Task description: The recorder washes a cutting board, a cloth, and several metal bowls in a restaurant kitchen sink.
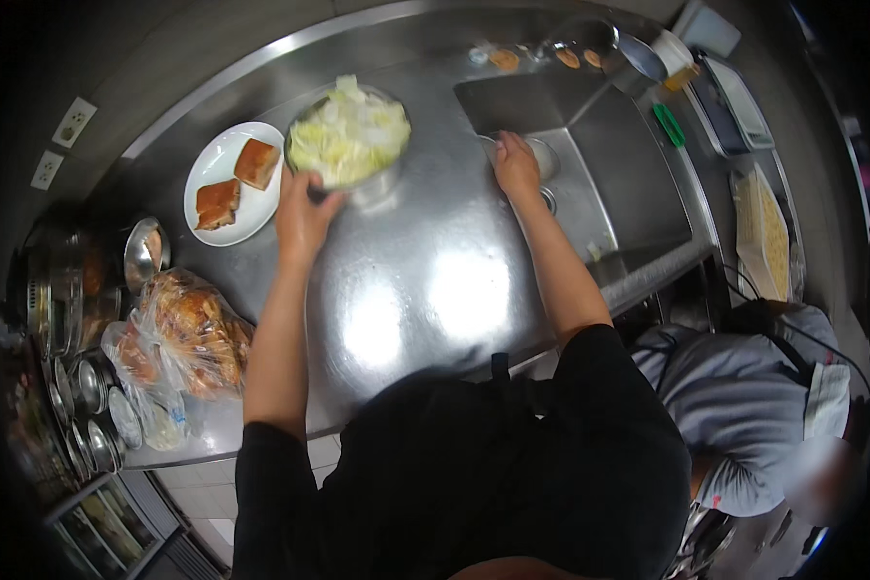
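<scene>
My left hand (306,217) grips the near left rim of a metal bowl (373,190) at the back of the steel counter. Chopped pale-green cabbage (349,134) is heaped above the bowl's rim. Just left of that bowl lies a white oval plate (257,217) bearing two pieces of browned, crusted food (219,203). Over the left side of the sink reaches my right hand (516,165), its fingers at a round, shiny vessel (546,159) in the basin. The hand covers part of this vessel, and whether the fingers grip it is unclear.
The steel sink (641,174) has a drain near my right wrist. Left stand a clear plastic bag of browned food (196,326), a small metal dish (143,250) and stacked metal bowls (90,384). A co-worker in grey (739,391) is close on the right, near a tray (761,232).
</scene>
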